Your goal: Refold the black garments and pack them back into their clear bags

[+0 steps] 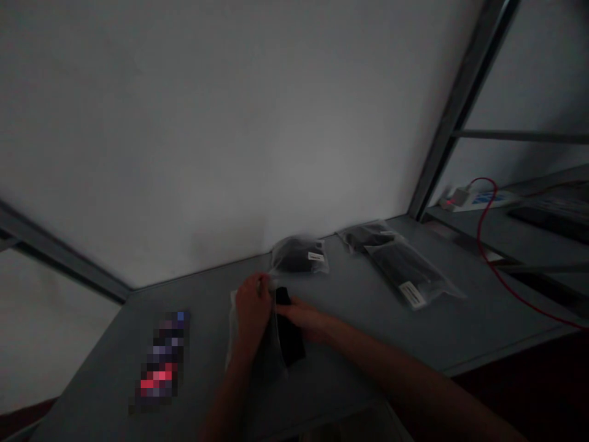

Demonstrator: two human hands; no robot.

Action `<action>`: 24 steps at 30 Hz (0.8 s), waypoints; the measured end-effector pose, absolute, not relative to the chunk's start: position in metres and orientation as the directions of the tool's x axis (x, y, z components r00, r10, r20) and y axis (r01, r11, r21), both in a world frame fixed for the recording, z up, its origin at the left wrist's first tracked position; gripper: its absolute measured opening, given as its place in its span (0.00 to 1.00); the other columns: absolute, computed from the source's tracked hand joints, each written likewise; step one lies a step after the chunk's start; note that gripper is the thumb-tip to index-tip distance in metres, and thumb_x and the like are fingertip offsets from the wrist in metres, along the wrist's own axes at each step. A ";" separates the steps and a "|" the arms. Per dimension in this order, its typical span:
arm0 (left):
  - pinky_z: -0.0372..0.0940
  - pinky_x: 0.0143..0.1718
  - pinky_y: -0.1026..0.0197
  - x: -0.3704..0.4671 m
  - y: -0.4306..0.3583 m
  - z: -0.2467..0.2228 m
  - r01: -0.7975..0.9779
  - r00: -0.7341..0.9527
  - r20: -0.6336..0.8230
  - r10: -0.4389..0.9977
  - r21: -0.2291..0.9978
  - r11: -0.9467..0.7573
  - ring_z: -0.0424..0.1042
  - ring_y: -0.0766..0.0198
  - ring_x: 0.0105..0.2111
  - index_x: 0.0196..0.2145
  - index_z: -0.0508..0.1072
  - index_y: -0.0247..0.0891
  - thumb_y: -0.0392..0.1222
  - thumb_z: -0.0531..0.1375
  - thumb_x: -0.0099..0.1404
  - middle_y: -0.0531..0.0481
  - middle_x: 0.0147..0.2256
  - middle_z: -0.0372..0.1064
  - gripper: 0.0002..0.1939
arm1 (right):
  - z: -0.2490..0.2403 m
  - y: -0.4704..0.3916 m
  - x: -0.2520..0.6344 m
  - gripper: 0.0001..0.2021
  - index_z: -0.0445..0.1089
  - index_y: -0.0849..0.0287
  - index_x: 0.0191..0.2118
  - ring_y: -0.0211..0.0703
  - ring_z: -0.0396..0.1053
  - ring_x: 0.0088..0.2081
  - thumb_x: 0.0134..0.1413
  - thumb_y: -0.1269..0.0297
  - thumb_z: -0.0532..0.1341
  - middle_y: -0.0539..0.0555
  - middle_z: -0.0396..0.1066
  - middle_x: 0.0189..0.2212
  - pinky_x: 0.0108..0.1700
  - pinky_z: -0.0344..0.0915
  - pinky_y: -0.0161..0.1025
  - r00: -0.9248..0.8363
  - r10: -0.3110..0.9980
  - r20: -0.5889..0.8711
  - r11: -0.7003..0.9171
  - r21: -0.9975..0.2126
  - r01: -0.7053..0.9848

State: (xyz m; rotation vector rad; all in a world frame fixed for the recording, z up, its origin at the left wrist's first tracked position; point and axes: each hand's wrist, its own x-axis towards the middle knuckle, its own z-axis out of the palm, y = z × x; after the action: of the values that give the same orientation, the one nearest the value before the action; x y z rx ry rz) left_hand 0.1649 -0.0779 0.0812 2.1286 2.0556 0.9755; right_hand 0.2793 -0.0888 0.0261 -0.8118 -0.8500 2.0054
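Note:
My left hand [254,301] is closed on the upper part of a clear plastic bag [231,331], which spreads out beneath the hand and wrist. In my right hand [306,316] is a flat, narrow black item [291,341], with the thumb across its front and the fingers behind. The black item stands against the bag's right edge; whether part of it is inside the bag I cannot tell. Just beyond my hands lies a clear bag with dark contents and a white label [297,256].
Farther right on the grey table [340,294] lie more bagged dark items [405,270]. A pixelated object [161,359] is at the left. A red cable [481,230] runs from a white power strip [483,199] on the right-hand shelf. A white wall [276,123] rises behind.

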 end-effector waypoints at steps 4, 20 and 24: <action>0.60 0.48 0.54 0.173 -0.096 0.084 0.967 0.021 0.580 0.815 0.196 -0.164 0.69 0.53 0.42 0.33 0.70 0.38 0.52 0.54 0.67 0.42 0.36 0.71 0.15 | 0.033 -0.079 0.289 0.11 0.73 0.58 0.33 0.42 0.71 0.33 0.51 0.55 0.64 0.50 0.74 0.27 0.41 0.66 0.39 -0.448 0.823 -0.350 -0.548 -0.697 -0.463; 0.62 0.28 0.59 0.164 -0.148 0.071 0.993 -0.120 -0.008 0.993 -0.019 0.120 0.77 0.53 0.30 0.39 0.71 0.32 0.41 0.44 0.71 0.39 0.30 0.75 0.18 | 0.025 -0.084 0.286 0.13 0.72 0.58 0.40 0.46 0.73 0.44 0.51 0.57 0.65 0.54 0.76 0.38 0.53 0.64 0.43 -0.356 0.889 -0.289 -0.456 -0.642 -0.616; 0.64 0.29 0.59 0.163 -0.162 0.063 0.999 -0.034 -0.070 0.997 -0.044 0.031 0.77 0.53 0.31 0.39 0.72 0.31 0.33 0.41 0.70 0.39 0.30 0.74 0.20 | 0.025 -0.094 0.269 0.10 0.72 0.56 0.38 0.49 0.74 0.41 0.51 0.58 0.62 0.52 0.77 0.33 0.48 0.67 0.47 -0.361 0.911 -0.199 -0.380 -0.745 -0.548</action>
State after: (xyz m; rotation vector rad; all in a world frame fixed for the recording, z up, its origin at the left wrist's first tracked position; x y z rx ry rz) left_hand 0.1629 -0.1618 0.0631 2.1693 2.2416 -0.1257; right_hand 0.2691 -0.0941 0.0252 -0.7568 -0.7181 1.8864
